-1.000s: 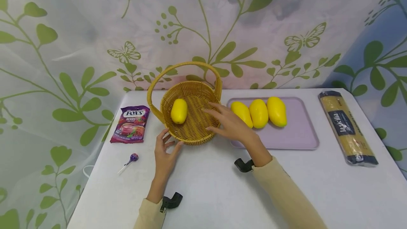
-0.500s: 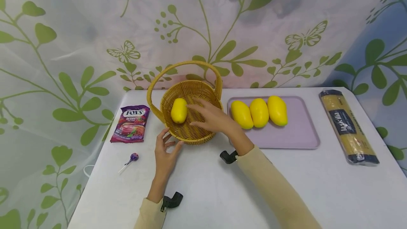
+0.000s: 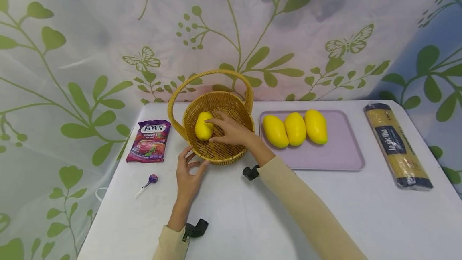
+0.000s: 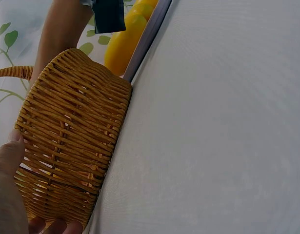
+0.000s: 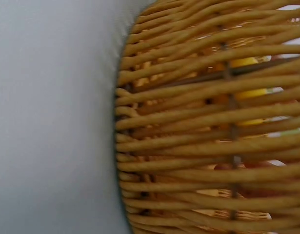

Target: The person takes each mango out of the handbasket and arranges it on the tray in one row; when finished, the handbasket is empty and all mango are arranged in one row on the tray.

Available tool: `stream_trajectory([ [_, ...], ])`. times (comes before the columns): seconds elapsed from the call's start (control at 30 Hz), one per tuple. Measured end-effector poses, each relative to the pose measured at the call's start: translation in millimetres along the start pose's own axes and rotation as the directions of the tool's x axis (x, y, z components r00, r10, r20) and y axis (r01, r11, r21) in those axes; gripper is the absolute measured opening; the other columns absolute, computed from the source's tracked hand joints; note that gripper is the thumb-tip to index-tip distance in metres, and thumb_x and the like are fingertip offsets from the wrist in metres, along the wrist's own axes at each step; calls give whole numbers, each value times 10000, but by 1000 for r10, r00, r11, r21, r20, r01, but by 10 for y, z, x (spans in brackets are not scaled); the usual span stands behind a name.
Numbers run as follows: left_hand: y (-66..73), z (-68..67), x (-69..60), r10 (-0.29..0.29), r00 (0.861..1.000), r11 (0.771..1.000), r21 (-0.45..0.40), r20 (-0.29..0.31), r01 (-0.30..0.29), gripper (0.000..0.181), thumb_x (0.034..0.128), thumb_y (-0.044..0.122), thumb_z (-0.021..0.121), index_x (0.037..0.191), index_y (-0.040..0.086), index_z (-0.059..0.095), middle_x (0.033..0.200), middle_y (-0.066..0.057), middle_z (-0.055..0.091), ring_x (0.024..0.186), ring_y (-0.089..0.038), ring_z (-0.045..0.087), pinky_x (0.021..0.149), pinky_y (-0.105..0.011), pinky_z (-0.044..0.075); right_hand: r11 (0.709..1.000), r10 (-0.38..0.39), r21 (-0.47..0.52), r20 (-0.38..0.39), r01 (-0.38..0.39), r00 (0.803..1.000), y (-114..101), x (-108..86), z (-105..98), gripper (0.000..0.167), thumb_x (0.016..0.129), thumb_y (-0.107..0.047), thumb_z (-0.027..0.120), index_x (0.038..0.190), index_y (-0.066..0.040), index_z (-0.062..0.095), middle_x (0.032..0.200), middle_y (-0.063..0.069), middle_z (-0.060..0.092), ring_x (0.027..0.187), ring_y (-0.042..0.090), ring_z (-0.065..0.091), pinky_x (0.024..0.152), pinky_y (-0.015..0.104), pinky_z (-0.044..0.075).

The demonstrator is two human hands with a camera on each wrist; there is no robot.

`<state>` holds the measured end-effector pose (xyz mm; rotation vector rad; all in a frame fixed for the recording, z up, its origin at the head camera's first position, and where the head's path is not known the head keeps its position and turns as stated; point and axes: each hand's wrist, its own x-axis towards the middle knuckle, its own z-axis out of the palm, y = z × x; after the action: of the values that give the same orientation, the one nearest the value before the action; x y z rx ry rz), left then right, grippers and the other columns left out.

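A yellow mango [image 3: 203, 126] lies in the left part of the round wicker basket [image 3: 223, 159], which has a tall arched handle. My right hand [image 3: 231, 129] reaches inside over the near-right rim. Its spread fingers are at the mango's right side, covering a bit of it; the basket wall hides this hand in the right wrist view. At the basket's near-left edge my left hand [image 3: 188, 177] holds the outside, thumb [image 4: 13, 141] at the rim and fingertips [image 4: 57, 226] against the woven wall [image 4: 74, 126].
Right of the basket, three mangoes [image 3: 295, 128] sit on a lilac tray [image 3: 335, 155]. A pasta packet [image 3: 397, 145] lies at the far right. On the left are a purple Fox's candy bag [image 3: 149, 141] and a lollipop [image 3: 153, 179]. A patterned curtain [image 3: 231, 23] hangs behind the table.
My right hand has moved left, from the basket's right side to the mango inside it. My left hand has stayed at the rim, and the basket stands in the same place.
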<state>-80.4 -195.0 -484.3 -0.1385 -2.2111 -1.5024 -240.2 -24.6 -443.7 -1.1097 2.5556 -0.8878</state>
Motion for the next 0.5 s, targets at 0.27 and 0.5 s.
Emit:
stream_trajectory([
  [0.27,-3,11,8,-2,1000,1000,-1,-2,2,656,831,-9,744,1381,-86,393,1403,-281,439,1211,-444,556,823,-533,540,1000,2,13,42,-3,999,23,86,58,657,896,-405,693,1479,-245,436,1622,154,175,1479,360,237,1153,533,325],
  [0.5,-20,7,0,2,1000,1000,7,-5,-2,661,826,-9,749,1377,-94,393,1399,-286,442,1197,-462,560,812,-521,549,1000,-9,9,98,9,995,27,111,84,689,890,-397,703,1499,-277,402,1644,119,115,1500,337,183,1167,533,300],
])
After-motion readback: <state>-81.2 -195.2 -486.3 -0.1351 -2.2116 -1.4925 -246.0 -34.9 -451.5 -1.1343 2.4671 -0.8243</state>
